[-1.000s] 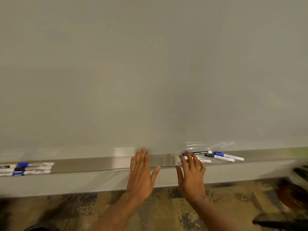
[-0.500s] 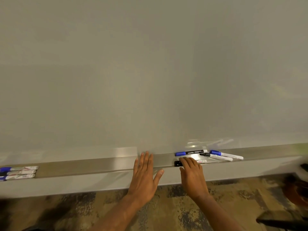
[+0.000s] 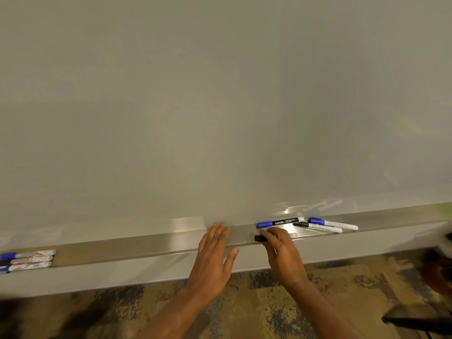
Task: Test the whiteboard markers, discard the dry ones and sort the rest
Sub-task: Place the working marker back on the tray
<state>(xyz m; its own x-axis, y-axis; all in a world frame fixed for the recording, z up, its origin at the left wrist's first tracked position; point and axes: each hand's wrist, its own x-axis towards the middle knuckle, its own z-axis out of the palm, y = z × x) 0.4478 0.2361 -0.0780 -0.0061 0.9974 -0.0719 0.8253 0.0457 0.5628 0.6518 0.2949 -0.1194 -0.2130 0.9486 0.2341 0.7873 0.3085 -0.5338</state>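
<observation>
Here our right grip [image 3: 281, 250] curls over the black-capped marker [image 3: 260, 238] at the front edge of the tray [image 3: 146, 245], our left grip [image 3: 212, 260] flat and spread beside it, so a loose pinch may roll it off to the floor [image 3: 244, 302].

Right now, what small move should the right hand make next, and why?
Probably lift the black-capped marker off the tray: the right hand curls its fingers round it where it lies, the left hand is open beside, and the whiteboard shows no test stroke yet.
</observation>
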